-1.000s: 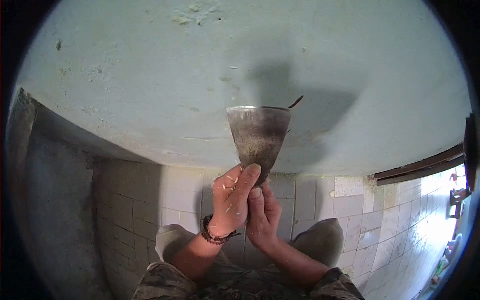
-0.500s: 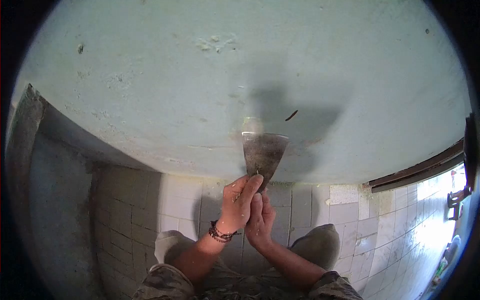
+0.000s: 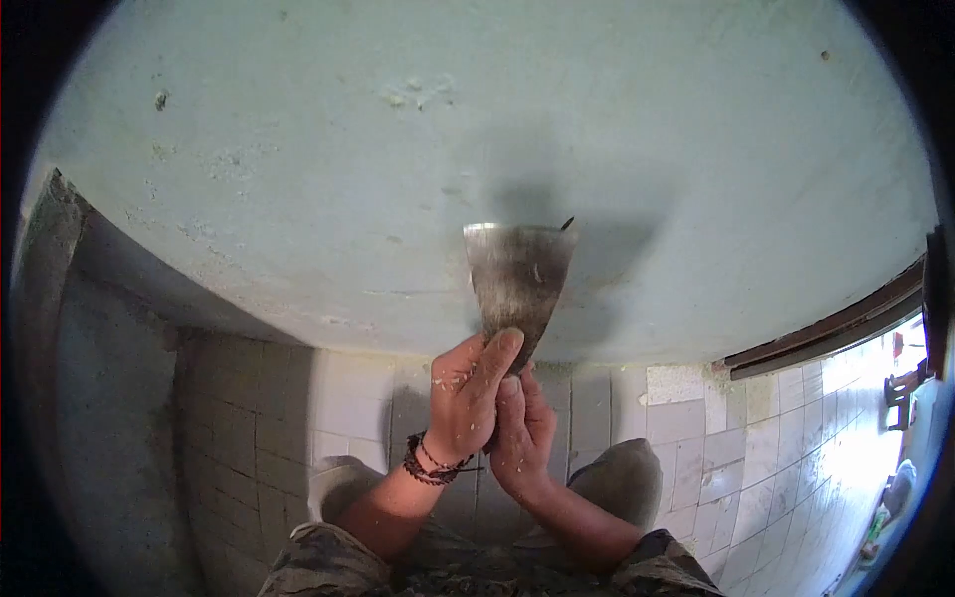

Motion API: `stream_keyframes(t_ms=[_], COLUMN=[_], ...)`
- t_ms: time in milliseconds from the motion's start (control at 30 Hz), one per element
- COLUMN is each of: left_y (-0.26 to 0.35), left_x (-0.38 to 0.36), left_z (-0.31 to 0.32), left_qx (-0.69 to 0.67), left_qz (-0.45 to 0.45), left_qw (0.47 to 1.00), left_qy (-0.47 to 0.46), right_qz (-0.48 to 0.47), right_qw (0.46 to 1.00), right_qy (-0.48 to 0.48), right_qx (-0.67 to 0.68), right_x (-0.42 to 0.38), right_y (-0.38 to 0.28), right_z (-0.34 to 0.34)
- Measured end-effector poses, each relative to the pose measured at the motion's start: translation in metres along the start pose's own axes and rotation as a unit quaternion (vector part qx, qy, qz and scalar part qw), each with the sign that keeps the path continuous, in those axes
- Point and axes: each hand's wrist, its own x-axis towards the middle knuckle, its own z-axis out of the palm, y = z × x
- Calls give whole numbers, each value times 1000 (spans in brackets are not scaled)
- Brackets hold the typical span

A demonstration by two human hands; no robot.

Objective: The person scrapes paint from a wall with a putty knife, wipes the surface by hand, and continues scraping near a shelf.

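Observation:
A broad scraper (image 3: 520, 279) with a worn metal blade points up at the pale green wall (image 3: 328, 149). My left hand (image 3: 468, 393), with dark bracelets at the wrist, is closed round its lower end, the thumb lying along the blade's base. Just beside it my right hand (image 3: 522, 428) is also closed on the scraper, its thumb below the blade. The handle is hidden by my fingers. White flecks cling to both hands and to the blade. A thin dark mark (image 3: 568, 223) shows at the blade's right corner.
Rough chipped patches (image 3: 416, 92) mark the wall. Below is a tiled floor (image 3: 353, 398), with my knees (image 3: 622, 483) near the wall. A recess with a worn edge (image 3: 50, 229) lies at left. A dark wooden strip (image 3: 826, 328) runs along the lower right.
The scraper and both hands have moved up the wall, and the blade's edge now reaches the thin dark mark. Both hands keep their hold.

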Motion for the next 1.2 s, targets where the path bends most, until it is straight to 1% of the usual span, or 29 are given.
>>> stream_keyframes(t_ms=[33,67,100,133,200,233,267,300,333,400,433,467,533,600,633,667,700,733,767,833,900,933,967,1000,1033,1067,1100,1133,1200], left_y=[-7,-13,-18,-23,-18,-4,5,9,2,-14,-13,-11,-3,6,8,3,-3,-6,-7,1,8,10,12,8,-2,-15,-19,-21,-16], left_x=[-2,-5,-6,-6,-6,-2,0,0,-1,-2,-3,-2,-2,2,2,1,0,0,1,1,5,5,5,6,4,3,5,7,4], left_z=[0,0,-2,-4,-3,1,4,3,1,-2,-1,-1,2,10,13,11,8,6,6,8,10,10,9,9,7,6,8,7,8], left_qx=[2,6,5,17,30,1,-27,-44,-45,12,78,79,28,4,-21,-21,7,34,34,21,0,-20,-30,-29,15,59,193,193,100], left_qz=[-10,-22,-18,-14,-17,-22,-23,-22,-16,-26,54,59,1,-2,-1,0,13,29,33,2,-8,-17,8,13,24,38,214,218,99], left_qw=[1000,1000,1000,1000,999,1000,999,999,999,1000,995,995,1000,1000,1000,1000,1000,999,999,1000,1000,1000,999,999,1000,998,958,956,990], left_qy=[3,7,7,8,10,8,6,-12,-13,-2,-18,-19,-4,7,20,21,9,-4,-4,-3,-1,4,-10,-10,-4,1,18,18,21], right_qz=[-5,-5,-7,-9,-7,-4,-7,-12,-18,-42,-47,-37,-25,14,17,-7,-30,-32,-14,6,-55,-45,-44,-49,-53,-24,4,0,-26], right_qw=[1000,999,997,997,1000,1000,1000,999,999,996,996,998,999,999,999,1000,999,999,1000,1000,998,998,999,999,999,1000,999,999,998], right_qy=[-1,5,10,10,-2,-2,-15,-29,-32,1,-1,8,19,18,18,17,16,14,14,17,29,30,18,6,4,19,34,33,37], right_qx=[-2,39,80,81,-28,-28,2,32,31,-75,-74,-47,-20,32,31,23,15,16,20,24,-26,-27,-15,-1,0,4,8,10,-47], right_x=[0,-3,-1,1,-1,-2,-1,1,2,2,1,1,1,2,1,4,6,5,3,4,6,4,6,9,7,3,4,7,9], right_y=[7,22,23,21,8,3,-2,-5,-3,2,1,0,-5,-10,-8,-3,0,2,4,-1,-7,-7,-8,-10,-4,8,9,9,3], right_z=[-1,-5,-3,-3,-3,-2,-1,0,-1,-3,-2,1,4,4,3,1,0,-1,-3,-1,3,2,0,0,-2,-7,-6,-5,-4])
